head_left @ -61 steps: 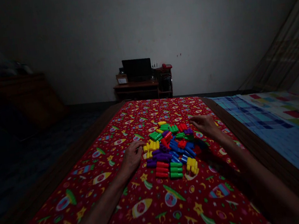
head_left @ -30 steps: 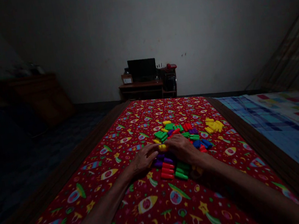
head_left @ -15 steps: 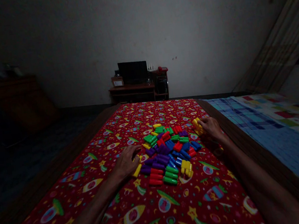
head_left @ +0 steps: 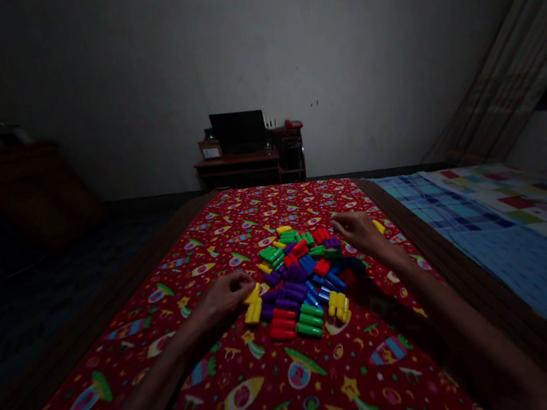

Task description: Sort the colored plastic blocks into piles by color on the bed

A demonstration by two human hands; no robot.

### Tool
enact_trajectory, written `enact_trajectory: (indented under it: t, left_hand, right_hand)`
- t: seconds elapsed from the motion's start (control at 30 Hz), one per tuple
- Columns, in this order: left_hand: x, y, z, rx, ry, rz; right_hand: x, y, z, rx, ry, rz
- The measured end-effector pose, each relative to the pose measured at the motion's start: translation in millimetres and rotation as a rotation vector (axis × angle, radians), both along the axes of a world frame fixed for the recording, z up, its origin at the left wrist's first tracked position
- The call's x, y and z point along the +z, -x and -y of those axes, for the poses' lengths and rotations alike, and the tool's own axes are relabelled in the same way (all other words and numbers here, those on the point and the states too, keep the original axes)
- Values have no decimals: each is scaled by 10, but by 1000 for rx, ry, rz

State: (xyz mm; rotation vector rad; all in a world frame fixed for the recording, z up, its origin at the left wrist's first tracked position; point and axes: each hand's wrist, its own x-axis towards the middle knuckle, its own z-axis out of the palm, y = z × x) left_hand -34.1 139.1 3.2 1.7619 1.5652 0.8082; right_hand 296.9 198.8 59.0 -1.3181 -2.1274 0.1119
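A heap of plastic building blocks in several colours lies on a red patterned cloth [head_left: 244,397]. At the heap's left edge, my left hand [head_left: 227,295] has its fingers bent together against a yellow building block [head_left: 254,312], whose upper end meets the fingertips. Over the far right side of the heap hovers my right hand [head_left: 360,230], fingers curled in and no block showing in them. Another yellow block [head_left: 380,226] is partly hidden behind that hand. Purple blocks [head_left: 292,293], red blocks [head_left: 282,325] and green blocks [head_left: 310,321] lie between the hands.
The cloth covers a long surface with a brown border [head_left: 176,231]. On the right is a blue checked sheet [head_left: 420,212]. A desk [head_left: 237,161] with a black monitor [head_left: 238,131] stands against the far wall, and a wooden cabinet [head_left: 20,191] is at the left.
My right hand has let go of the yellow block and moved left over the heap. My left hand has drawn slightly left, showing more of its yellow block. The view has shifted a little.
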Motion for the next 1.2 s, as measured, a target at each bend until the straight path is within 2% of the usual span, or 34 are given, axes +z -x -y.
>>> enact_trajectory:
  t: [0.1,0.17,0.23,0.3,0.37,0.47,0.57,0.67,0.8,0.93,1.03,1.13,1.2]
  left_hand:
    - [5,-94,28,95,71,227]
    - [10,-182,70,128,101,353]
    - [15,-281,123,139,125,441]
    - [17,-377,177,113,144,479]
    - [8,-447,212,90,131,533]
    - [-42,-459,203,97,87,633]
    - [-134,-369,131,137,-6,617]
    - [-215,-274,62,188,-107,591]
    - [-231,-270,68,188,-115,550]
    - [-189,-314,116,168,-131,487]
    - [-167,-316,126,155,-119,452]
    - [-171,-303,118,134,-105,412]
    - [-187,-292,110,123,-111,399]
  right_hand:
    - [-21,389,295,318,-18,-8]
    - [-98,602,476,478,-46,43]
    - [-204,759,599,561,-66,124]
    - [-302,850,639,562,-64,190]
    - [-354,861,588,529,-75,202]
    - [-327,691,362,428,-160,79]
    - [-254,312,43,187,-202,-95]
    - [-248,-138,-240,-110,-125,-157]
    - [-354,-595,-436,-322,-43,-123]
    - [-475,-829,-475,-407,20,-50]
    - [-493,-880,-470,-450,-5,30]
    - [-427,-762,-434,-486,-55,64]
    - [-377,-566,-375,-402,-38,78]
